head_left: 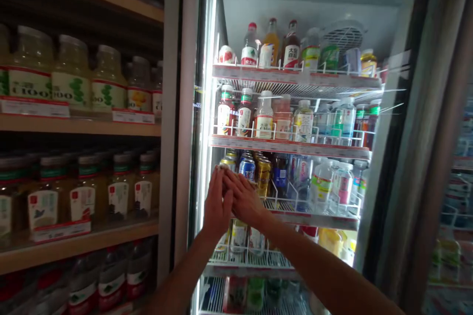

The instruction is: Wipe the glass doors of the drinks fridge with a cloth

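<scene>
Forearms [295, 251], left hand [216, 204] touching right hand [247, 201], fingers [237, 180] nearly straight, hold unclear, shiny blue can [247, 169], gold can [263, 177] behind

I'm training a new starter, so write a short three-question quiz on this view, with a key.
1. Multiple choice: the left hand and right hand are in front of which part of the cooler? A) top right B) left side C) bottom right
2. True or false: a blue can shows just above the right hand.
3. What colour is the cap on the leftmost bottle on the cooler's top shelf?
Key: 1 B; 2 true; 3 red.
</scene>
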Demonstrator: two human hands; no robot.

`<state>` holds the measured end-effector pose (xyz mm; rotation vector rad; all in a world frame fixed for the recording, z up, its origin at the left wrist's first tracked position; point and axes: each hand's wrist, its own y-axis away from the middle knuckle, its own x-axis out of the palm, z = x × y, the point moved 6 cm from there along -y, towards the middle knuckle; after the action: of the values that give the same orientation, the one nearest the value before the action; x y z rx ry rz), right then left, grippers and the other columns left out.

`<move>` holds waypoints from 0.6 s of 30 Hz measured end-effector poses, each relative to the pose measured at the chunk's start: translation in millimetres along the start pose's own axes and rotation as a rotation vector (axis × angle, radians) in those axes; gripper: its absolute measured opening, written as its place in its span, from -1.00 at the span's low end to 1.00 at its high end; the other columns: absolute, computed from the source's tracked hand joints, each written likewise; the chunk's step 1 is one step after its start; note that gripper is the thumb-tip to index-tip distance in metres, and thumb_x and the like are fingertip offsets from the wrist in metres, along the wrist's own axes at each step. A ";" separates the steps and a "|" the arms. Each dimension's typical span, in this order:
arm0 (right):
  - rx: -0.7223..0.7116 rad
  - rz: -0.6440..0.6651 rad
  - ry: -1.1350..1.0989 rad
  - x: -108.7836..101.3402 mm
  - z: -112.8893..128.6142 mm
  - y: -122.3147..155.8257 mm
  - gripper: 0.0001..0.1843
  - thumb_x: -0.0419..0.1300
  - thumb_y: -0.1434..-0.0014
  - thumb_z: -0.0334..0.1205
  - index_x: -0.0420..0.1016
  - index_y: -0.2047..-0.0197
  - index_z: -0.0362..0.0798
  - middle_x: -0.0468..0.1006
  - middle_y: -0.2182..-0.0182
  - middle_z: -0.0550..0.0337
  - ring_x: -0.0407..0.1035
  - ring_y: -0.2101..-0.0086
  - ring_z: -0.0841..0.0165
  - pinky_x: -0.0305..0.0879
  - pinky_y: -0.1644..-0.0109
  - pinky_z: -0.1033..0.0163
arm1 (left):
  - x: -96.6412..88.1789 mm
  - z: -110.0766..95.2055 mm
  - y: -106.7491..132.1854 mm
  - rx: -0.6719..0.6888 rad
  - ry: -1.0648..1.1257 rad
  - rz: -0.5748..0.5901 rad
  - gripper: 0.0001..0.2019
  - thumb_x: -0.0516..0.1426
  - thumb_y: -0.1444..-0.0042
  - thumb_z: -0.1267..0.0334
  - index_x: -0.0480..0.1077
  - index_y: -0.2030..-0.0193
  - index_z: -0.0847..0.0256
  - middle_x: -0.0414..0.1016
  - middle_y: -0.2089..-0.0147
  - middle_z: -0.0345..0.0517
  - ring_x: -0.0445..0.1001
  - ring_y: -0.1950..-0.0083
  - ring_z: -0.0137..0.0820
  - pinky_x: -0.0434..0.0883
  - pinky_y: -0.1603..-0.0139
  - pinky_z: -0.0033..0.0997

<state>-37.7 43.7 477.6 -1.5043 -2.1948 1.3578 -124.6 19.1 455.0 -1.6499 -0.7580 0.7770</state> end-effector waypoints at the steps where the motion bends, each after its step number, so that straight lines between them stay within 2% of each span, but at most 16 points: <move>1: -0.012 -0.016 -0.012 -2.7 3.1 15.3 -0.62 0.04 -0.22 -0.20 0.35 -0.09 -0.04 0.17 -0.27 0.09 -0.24 -0.33 0.29 -0.22 -0.37 0.07 | 6.9 -4.8 -2.9 0.007 -0.003 -0.002 -0.46 -0.16 -0.29 0.24 -0.23 -0.38 0.14 -0.06 -0.40 0.08 -0.01 -0.39 -0.30 0.20 -0.28 -0.17; 4: 0.049 -0.041 0.002 -21.3 -7.7 66.3 -0.71 0.10 -0.18 -0.22 0.41 0.02 -0.02 0.16 -0.27 0.05 -0.16 -0.31 0.23 -0.27 -0.37 -0.04 | 29.8 -18.6 -3.6 0.041 -0.106 -0.055 -0.39 -0.13 -0.27 0.16 -0.28 -0.39 0.25 -0.15 -0.41 0.18 -0.20 -0.43 -0.16 0.09 -0.31 0.00; 6: 0.083 0.002 0.053 -36.0 -24.5 92.8 -0.66 0.11 -0.16 -0.29 0.38 -0.03 -0.01 0.09 -0.30 0.03 -0.12 -0.30 0.20 -0.27 -0.36 -0.10 | 42.4 -25.6 -1.7 0.042 -0.200 -0.122 -0.31 -0.08 -0.25 0.09 -0.30 -0.38 0.35 -0.14 -0.40 0.27 -0.31 -0.43 -0.06 -0.01 -0.32 0.12; 8: 0.103 0.045 0.104 -51.0 -45.0 108.4 -0.52 0.09 -0.16 -0.33 0.26 -0.17 0.01 -0.03 -0.33 0.03 -0.13 -0.30 0.17 -0.25 -0.35 -0.12 | 49.1 -29.0 -0.7 0.046 -0.265 -0.175 -0.26 -0.04 -0.22 0.05 -0.29 -0.37 0.43 -0.08 -0.37 0.34 -0.31 -0.43 -0.05 -0.08 -0.33 0.13; 10: 0.172 0.024 0.154 -68.8 -71.4 116.3 -0.41 0.05 -0.18 -0.32 0.09 -0.28 0.05 -0.14 -0.36 0.07 -0.15 -0.31 0.16 -0.25 -0.34 -0.13 | 48.6 -27.4 -1.7 0.096 -0.302 -0.197 -0.27 -0.02 -0.21 0.05 -0.24 -0.37 0.43 -0.01 -0.35 0.34 -0.25 -0.43 -0.09 -0.13 -0.35 0.08; 12: 0.284 -0.059 0.225 -89.4 -101.9 123.8 -0.37 0.04 -0.20 -0.31 -0.01 -0.32 0.13 -0.17 -0.37 0.13 -0.14 -0.31 0.15 -0.26 -0.33 -0.15 | 40.4 -19.7 -4.7 0.153 -0.324 -0.223 -0.33 0.01 -0.21 0.08 -0.12 -0.36 0.35 0.05 -0.34 0.28 -0.18 -0.42 -0.13 -0.15 -0.36 0.04; 15: 0.413 -0.142 0.327 -113.2 -140.8 142.8 -0.38 0.06 -0.21 -0.26 0.01 -0.31 0.19 -0.16 -0.37 0.15 -0.11 -0.30 0.12 -0.22 -0.32 -0.16 | 26.0 -10.1 -12.5 0.184 -0.304 -0.278 -0.47 0.03 -0.20 0.22 0.06 -0.31 0.18 0.15 -0.31 0.14 -0.03 -0.39 -0.19 -0.06 -0.36 -0.04; 17: 0.446 -0.147 0.334 -119.0 -154.8 157.7 -0.39 0.04 -0.23 -0.25 0.00 -0.32 0.17 -0.14 -0.36 0.12 -0.11 -0.30 0.10 -0.21 -0.31 -0.16 | 28.6 -17.2 -16.5 0.132 -0.247 -0.276 -0.50 -0.03 -0.23 0.30 0.04 -0.31 0.18 0.15 -0.30 0.12 0.02 -0.37 -0.23 0.06 -0.32 -0.12; 18: 0.447 -0.148 0.316 -119.5 -157.6 164.2 -0.38 0.02 -0.24 -0.25 -0.02 -0.33 0.16 -0.12 -0.36 0.11 -0.12 -0.30 0.10 -0.21 -0.31 -0.16 | 36.0 -27.1 -16.6 0.103 -0.223 -0.258 -0.49 -0.06 -0.24 0.30 -0.01 -0.33 0.22 0.13 -0.31 0.14 0.00 -0.38 -0.23 0.10 -0.31 -0.13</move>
<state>218.9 53.9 487.8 -1.2593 -1.6405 1.3396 -83.1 36.2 472.2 -1.3546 -1.0480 0.8082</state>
